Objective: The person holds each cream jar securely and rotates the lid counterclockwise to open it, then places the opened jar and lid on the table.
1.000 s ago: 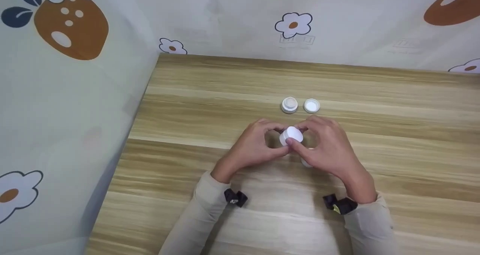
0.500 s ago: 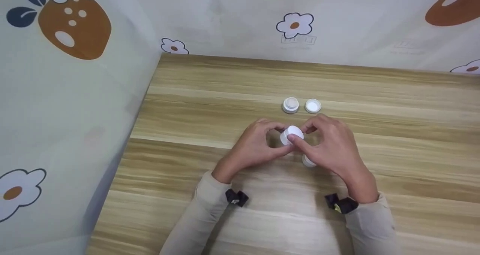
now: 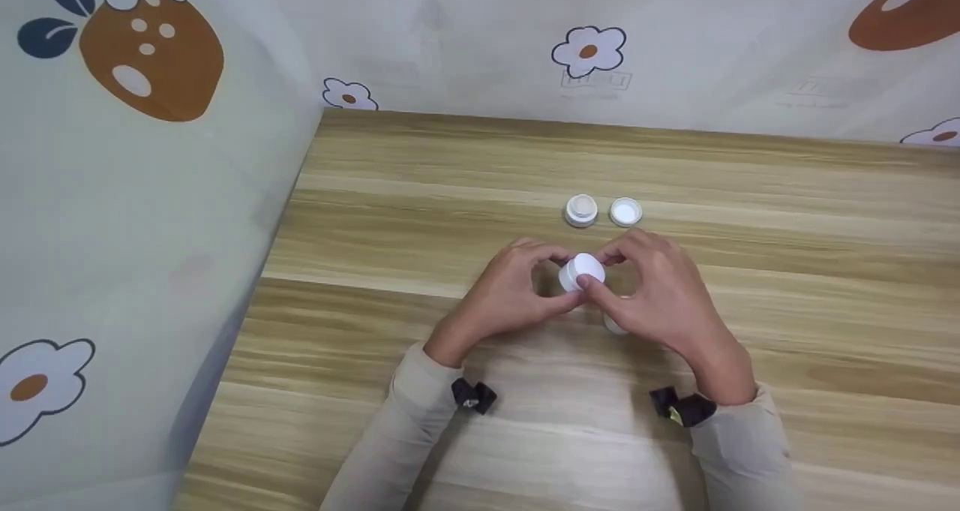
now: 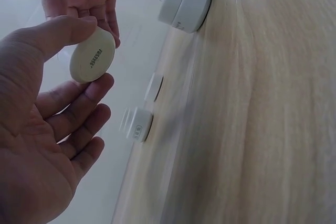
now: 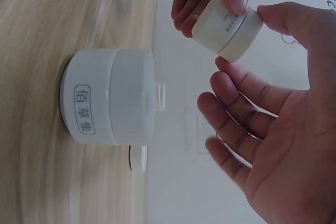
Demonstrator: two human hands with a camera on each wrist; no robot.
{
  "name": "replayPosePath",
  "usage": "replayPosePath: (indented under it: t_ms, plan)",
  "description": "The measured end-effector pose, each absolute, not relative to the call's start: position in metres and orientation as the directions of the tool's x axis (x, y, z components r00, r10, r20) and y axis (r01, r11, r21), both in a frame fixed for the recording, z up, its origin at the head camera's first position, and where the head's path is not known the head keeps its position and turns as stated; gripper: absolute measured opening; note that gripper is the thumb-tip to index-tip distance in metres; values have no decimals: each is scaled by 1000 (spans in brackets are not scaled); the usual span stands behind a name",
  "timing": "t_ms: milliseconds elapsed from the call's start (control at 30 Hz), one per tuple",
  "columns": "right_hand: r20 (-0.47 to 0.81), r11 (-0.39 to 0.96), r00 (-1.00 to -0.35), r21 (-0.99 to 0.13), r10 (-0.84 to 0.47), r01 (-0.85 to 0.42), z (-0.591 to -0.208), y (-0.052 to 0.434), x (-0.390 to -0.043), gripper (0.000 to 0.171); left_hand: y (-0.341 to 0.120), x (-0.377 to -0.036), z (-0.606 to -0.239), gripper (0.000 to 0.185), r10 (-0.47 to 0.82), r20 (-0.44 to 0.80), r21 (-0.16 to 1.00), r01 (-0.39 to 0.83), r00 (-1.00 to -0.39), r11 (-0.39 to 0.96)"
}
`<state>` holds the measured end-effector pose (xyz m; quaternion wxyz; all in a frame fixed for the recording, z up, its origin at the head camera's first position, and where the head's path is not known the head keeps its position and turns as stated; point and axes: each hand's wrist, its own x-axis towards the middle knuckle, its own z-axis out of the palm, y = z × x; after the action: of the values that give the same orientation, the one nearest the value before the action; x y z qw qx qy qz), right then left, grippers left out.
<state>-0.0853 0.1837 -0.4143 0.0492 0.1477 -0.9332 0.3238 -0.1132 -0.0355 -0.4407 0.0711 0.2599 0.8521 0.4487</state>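
Note:
Above the table, both hands hold a small white cream jar (image 3: 576,277), tilted with its lid up and to the right. My left hand (image 3: 510,290) grips the jar body (image 5: 214,24) between thumb and fingers. On the lid (image 5: 243,38), the thumb and fingers of my right hand (image 3: 664,293) pinch the edge; its other fingers spread free in the right wrist view. The lid sits on the jar with a thin seam showing between them. Small print marks the base (image 4: 94,57) in the left wrist view.
A capped white jar (image 5: 107,98) stands close by the right hand, partly hidden under it in the head view. Farther back are an uncapped jar (image 3: 581,212) and, to its right, a loose lid (image 3: 625,212). A patterned wall covering (image 3: 465,53) borders the wooden table (image 3: 420,196).
My right fingers and thumb shift slightly on the lid, the thumb moving up and then back down. The left hand keeps its grip, and the other jars stay put.

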Motion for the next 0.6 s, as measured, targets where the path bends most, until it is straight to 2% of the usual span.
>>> replayPosePath:
  t_ms: [233,600]
  plan:
    - [167,751,-961,-599,-221,-277,-412,184,-84,40,-35,-112,-437,41,507,114,781,392,-854,486]
    - [204,727,-949,-610,-240,-315,-416,181,-87,30,-35,-112,-438,43,500,106,766,391,-859,510]
